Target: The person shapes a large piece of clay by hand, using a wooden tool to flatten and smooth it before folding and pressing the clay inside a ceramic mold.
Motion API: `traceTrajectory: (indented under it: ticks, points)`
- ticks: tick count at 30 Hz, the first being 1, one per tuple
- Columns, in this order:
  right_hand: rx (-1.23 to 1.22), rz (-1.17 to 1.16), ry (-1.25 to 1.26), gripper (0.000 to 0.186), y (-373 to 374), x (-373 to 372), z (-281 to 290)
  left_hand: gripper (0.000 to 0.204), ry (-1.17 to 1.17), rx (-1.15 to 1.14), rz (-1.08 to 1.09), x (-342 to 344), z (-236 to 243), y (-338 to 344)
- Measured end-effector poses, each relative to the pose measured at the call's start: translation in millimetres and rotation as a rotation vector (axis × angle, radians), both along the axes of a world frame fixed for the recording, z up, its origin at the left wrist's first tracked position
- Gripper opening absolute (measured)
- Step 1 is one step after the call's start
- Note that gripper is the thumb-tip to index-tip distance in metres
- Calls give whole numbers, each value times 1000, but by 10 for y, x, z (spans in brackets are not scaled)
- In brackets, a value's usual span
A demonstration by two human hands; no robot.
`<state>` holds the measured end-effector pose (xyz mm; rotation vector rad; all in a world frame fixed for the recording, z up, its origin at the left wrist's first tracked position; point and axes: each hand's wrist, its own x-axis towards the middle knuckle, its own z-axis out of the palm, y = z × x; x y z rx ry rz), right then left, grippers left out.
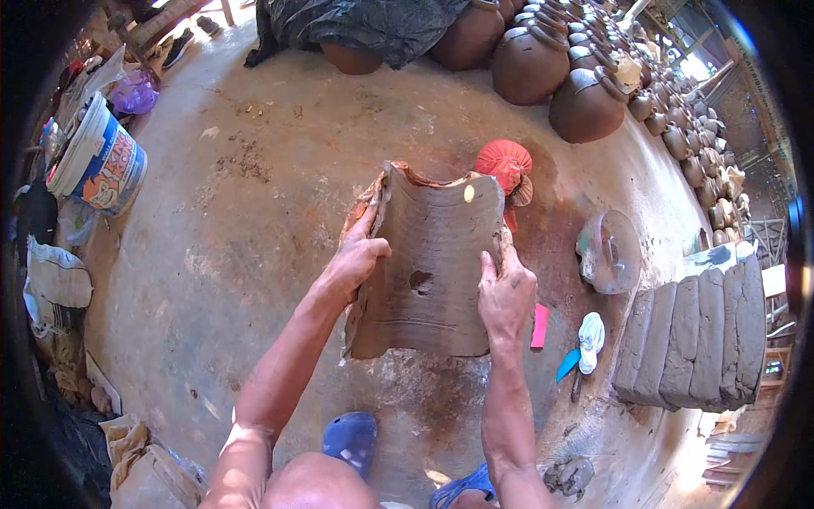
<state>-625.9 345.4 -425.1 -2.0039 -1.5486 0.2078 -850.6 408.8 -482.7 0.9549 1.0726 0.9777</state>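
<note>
A wide, curved slab of wet grey-brown clay (441,237) is held up in front of me, its two long sides bent upward like a trough. Fine ridges run across its face, and a small dark hollow sits near the middle. My left hand (356,261) grips its left edge, the thumb on top and the other fingers partly hidden behind. On the opposite edge my right hand (507,293) is closed, thumb toward the inner face. Just beyond the slab's far right corner lies a bundle tied in red cloth (502,161).
At right are a clear plastic basin (612,254), a pink strip (539,327), a white cloth-wrapped piece (592,332), a teal scraper-like piece (568,365) and a big clay block (691,339). Rounded pots (587,110) crowd the far right. A bucket (110,170) stands left.
</note>
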Motion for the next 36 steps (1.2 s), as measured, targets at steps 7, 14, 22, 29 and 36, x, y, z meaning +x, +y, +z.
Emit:
traceTrajectory:
  ticks: [7, 14, 22, 29, 36]
  points:
    - [125, -44, 81, 26, -10, 279, -334, 94, 125, 33, -7, -56, -294, 186]
    - [153, -90, -180, 40, -38, 434, -531, 90, 545, 212, 35, -73, -73, 51]
    - [87, -109, 1036, 85, -6, 922, -838, 92, 146, 128, 50, -479, -503, -9]
    - [256, -319, 775, 89, -266, 1067, -1947, 84, -541, -31, 40, -55, -377, -88]
    - [299, -353, 1030, 90, -899, 858, -1564, 85, -326, -111, 35, -288, -768, -610]
